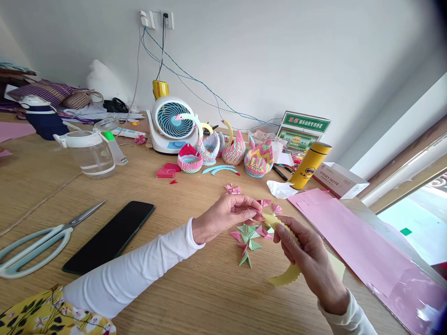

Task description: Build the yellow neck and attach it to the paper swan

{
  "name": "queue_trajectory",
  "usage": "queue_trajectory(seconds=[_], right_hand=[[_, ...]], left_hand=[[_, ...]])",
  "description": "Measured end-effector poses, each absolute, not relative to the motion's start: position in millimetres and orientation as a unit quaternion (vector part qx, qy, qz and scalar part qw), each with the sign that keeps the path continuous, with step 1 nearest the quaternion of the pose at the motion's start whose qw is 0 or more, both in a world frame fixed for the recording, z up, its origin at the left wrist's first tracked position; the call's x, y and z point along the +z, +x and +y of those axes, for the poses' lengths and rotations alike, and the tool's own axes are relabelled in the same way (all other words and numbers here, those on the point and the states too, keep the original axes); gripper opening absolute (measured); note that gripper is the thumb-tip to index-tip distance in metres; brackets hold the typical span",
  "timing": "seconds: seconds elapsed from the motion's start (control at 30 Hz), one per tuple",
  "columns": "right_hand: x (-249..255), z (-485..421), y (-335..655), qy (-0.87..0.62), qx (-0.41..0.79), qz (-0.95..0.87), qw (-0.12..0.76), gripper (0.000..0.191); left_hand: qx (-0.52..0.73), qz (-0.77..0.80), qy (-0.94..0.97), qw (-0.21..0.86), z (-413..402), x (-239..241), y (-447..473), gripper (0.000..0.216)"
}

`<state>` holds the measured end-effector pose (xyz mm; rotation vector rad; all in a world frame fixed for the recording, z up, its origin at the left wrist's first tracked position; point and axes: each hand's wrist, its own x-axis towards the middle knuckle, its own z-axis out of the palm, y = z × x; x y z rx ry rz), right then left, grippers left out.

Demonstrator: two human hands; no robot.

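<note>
My right hand (309,253) is closed around a curved yellow strip of interlocked folded paper pieces (285,278), its toothed edge showing below the palm. The strip's upper end points to the left, toward my left hand (223,215). Thumb and fingers of that hand pinch a small pink folded paper piece (259,213) against or very near the yellow tip; whether they are joined cannot be made out. Loose pink and green folded paper pieces (249,235) lie on the table beneath both hands.
Behind stand several paper swans (233,151) and a white fan (174,123). Scissors (52,237), a phone (111,237) and a clear jug (92,156) are on the left. Pink sheets (359,242), a yellow bottle (310,165) and a sticky-note box (340,179) lie right.
</note>
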<state>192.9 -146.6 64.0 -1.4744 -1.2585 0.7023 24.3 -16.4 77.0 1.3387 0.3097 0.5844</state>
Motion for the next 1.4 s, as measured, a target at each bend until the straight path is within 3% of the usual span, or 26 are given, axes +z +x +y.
queue_trajectory(seconds=[0.9, 1.4], right_hand=[[61.4, -147.5, 193.9, -0.627, 0.288, -0.542, 0.480, 0.035], [58.3, -150.6, 194.0, -0.598, -0.010, -0.673, 0.434, 0.022]], left_hand=[[0.257, 0.151, 0.631, 0.716, -15.5, 76.9, 23.1, 0.024], [0.243, 0.120, 0.642, 0.717, -10.2, 79.5, 20.1, 0.018]])
